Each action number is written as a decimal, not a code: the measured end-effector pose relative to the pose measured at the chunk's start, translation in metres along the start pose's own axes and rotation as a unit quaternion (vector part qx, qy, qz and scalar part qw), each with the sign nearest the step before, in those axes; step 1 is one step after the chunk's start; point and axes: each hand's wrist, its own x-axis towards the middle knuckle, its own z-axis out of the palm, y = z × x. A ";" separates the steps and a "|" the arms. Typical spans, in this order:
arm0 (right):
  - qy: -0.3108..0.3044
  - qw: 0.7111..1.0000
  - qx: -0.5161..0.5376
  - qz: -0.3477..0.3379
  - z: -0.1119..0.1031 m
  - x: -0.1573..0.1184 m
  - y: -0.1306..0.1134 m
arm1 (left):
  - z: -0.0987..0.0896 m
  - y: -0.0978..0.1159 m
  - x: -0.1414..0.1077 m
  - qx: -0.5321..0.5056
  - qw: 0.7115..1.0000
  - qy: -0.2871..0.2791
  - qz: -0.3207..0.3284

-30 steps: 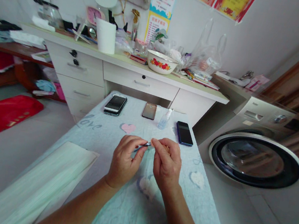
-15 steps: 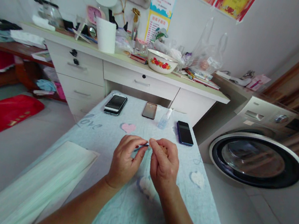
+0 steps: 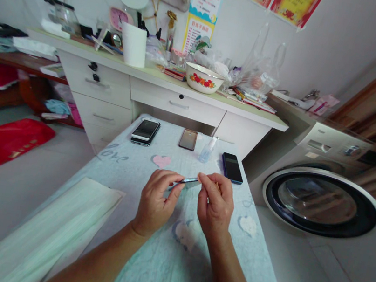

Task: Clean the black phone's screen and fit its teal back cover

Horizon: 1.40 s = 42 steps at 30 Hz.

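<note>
- Nearest on the left, a long pale green sheet (image 3: pixel 51 229) lies slantwise at the edge of the cloth-covered table (image 3: pixel 155 268).
- Over the table's middle, the left hand (image 3: pixel 158 198) is clamped on the left end of a thin, dark, flat object (image 3: pixel 189 180), thumb below and fingers above.
- The right hand (image 3: pixel 215 204) has its fingers curled in, the fingertips at the object's right end; whether they pinch it or only touch it I cannot tell.
- The object is seen nearly edge-on, bridging the gap between the hands, its right end slightly higher in view.
- Beyond the right hand, a dark phone (image 3: pixel 232 168) lies flat near the table's right edge.
- Farther back, left of that phone, a clear spray bottle (image 3: pixel 207 150) stands upright.
- At the far end, a brownish phone case (image 3: pixel 188 139) lies in the middle, with stacked phones (image 3: pixel 145 132) to the left.
- Farthest, a white desk (image 3: pixel 176 97) carries a flowered bowl (image 3: pixel 203 79); a washing machine (image 3: pixel 327 157) stands right of it.
</note>
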 end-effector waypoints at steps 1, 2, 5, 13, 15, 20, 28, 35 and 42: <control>0.005 1.000 -0.001 0.005 0.000 0.000 0.001 | 0.000 0.000 0.000 0.001 1.000 0.001 0.000; 0.008 1.000 -0.002 0.010 0.000 0.000 0.001 | 0.000 0.000 0.000 0.002 1.000 0.001 -0.001; 0.019 1.000 -0.007 0.011 0.000 0.000 0.000 | 0.000 -0.001 0.000 0.003 1.000 0.002 -0.003; -0.015 1.000 0.000 -0.017 0.006 -0.001 -0.015 | 0.000 0.002 0.000 0.003 1.000 -0.003 -0.006; -0.024 0.999 0.001 -0.025 0.007 -0.002 -0.020 | 0.000 0.002 0.000 -0.003 1.000 -0.003 -0.002; -0.029 0.999 0.013 -0.040 0.006 -0.001 -0.023 | 0.000 0.001 -0.001 -0.008 1.000 -0.005 0.004; 0.003 0.999 0.033 0.008 0.003 -0.001 -0.004 | -0.001 -0.001 0.000 0.002 1.000 0.002 -0.006; 0.029 0.991 0.100 0.083 0.000 0.004 -0.004 | 0.000 -0.004 0.001 0.002 1.000 0.010 -0.011; 0.023 0.956 0.202 0.214 0.002 0.003 -0.004 | -0.001 -0.005 0.001 0.007 0.999 0.021 -0.025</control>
